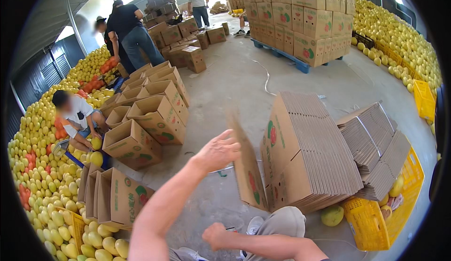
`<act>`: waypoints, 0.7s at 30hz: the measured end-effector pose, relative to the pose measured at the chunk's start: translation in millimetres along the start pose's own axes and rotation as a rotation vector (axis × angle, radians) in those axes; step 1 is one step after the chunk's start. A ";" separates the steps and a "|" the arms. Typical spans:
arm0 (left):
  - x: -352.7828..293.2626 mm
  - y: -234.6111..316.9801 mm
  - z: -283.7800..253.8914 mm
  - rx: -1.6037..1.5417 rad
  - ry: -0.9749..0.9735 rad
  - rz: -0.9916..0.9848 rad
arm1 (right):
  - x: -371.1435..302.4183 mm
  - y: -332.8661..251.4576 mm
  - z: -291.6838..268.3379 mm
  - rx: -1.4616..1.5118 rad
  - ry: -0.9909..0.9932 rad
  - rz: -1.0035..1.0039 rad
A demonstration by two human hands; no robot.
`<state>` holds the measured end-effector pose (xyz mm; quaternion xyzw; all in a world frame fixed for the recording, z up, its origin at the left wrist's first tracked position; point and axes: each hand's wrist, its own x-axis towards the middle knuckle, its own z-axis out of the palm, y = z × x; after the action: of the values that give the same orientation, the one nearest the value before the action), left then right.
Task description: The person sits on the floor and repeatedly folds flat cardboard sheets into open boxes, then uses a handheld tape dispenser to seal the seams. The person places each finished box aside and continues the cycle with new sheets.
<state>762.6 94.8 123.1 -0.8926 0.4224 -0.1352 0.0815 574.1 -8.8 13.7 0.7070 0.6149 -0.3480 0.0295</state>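
1. Left hand (218,152): fingers partly spread, at the near side of a flat carton (249,171); can't tell if the grip is closed.
2. Flat carton: on edge, tilted, top blurred, just left of the stack of folded cartons (310,153).
3. Right hand (215,235): curled into a fist, low in front of the body; can't tell if anything's inside.
4. Right of stack: strapped carton bundle (359,134), yellow crate (368,223) with fruit; one green fruit (332,215) on floor between stack and crate.
5. Left: open boxes (159,113) in rows, more open cartons (124,197) nearer, big fruit pile (44,167) beyond.
6. Crouching person (80,115) by the pile, hand on a fruit.
7. Back: closed boxes (300,21) stacked on blue pallet (303,67).
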 end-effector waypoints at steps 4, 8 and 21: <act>-56.2 -7.0 -60.0 0.045 -0.089 -0.168 | -1.5 10.8 13.4 0.062 0.154 -0.103; -97.3 7.3 -88.5 -0.165 0.019 -0.455 | -16.7 7.2 -10.8 0.272 0.128 -0.081; -240.4 91.4 -18.2 -0.743 -0.190 -1.148 | -23.9 52.1 -73.5 0.532 0.318 0.228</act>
<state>544.2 223.2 75.2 -0.9517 -0.1076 0.0757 -0.2775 654.0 -7.2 61.8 0.7996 0.4164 -0.3762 -0.2138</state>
